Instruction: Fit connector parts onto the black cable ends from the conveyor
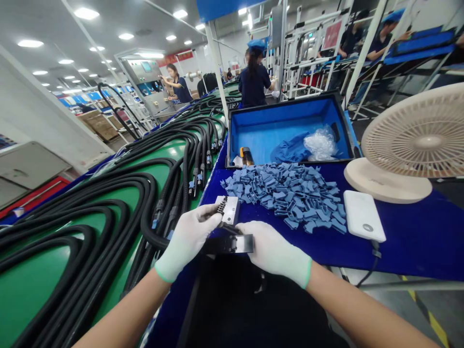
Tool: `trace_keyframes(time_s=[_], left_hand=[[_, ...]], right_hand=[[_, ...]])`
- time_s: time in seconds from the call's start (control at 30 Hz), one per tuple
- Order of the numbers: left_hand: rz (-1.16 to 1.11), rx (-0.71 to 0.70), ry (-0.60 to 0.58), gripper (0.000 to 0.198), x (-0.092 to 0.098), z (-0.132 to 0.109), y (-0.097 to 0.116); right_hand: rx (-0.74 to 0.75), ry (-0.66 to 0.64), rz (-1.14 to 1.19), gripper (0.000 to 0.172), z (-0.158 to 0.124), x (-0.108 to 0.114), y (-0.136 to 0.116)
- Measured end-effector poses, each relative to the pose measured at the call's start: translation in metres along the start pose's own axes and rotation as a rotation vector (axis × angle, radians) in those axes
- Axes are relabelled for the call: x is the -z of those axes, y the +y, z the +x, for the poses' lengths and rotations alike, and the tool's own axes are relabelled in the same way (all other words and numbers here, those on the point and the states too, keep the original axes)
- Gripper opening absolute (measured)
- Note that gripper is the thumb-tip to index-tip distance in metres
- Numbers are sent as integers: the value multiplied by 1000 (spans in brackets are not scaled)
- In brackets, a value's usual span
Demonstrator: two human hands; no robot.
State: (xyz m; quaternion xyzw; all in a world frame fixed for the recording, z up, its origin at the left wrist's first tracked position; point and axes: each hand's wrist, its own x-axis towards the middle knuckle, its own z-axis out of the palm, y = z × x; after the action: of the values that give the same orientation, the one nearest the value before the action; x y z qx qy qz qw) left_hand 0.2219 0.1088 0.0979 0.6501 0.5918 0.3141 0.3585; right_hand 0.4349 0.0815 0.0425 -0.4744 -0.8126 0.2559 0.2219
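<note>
Both my hands wear white gloves and meet at the near edge of a blue-covered table (pixel 416 232). My left hand (pixel 188 237) is closed, pinching a small dark connector at the end of a black cable against a grey metal block (pixel 229 209). My right hand (pixel 271 249) is closed on a dark flat metal fixture (pixel 235 243) just below that block. A heap of small blue plastic clips (pixel 290 193) lies just beyond my hands.
Several black cable harnesses (pixel 108 212) lie on a green conveyor at left. A blue bin (pixel 290 130) holds a cloth and a plastic bag. A beige fan (pixel 416 140) and a white power bank (pixel 362 215) sit at right. Other people work at the back.
</note>
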Motion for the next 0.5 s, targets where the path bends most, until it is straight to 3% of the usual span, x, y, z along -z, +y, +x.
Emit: trace_keyframes(time_s=[0.1,0.17,0.27,0.37,0.43,0.5], left_hand=[[-61,25,37,43,-2,-1,4],[-94,30,48,44,-2,-4,5],[-89,-8,13,42,-1,-11,3],[19,-142,-154,36,1,-18,-4],[106,-254,-263,31,3,-21,-10],[155,-336,-314,27,3,-24,-15]], right_hand=[[-44,71,-205,30,-7,4,10],[-72,170,-157,41,-12,5,15],[-99,142,333,59,-19,5,11],[-125,44,776,46,-21,4,1],[-117,51,882,48,-19,1,-4],[-111,75,931,63,-15,-3,-8]])
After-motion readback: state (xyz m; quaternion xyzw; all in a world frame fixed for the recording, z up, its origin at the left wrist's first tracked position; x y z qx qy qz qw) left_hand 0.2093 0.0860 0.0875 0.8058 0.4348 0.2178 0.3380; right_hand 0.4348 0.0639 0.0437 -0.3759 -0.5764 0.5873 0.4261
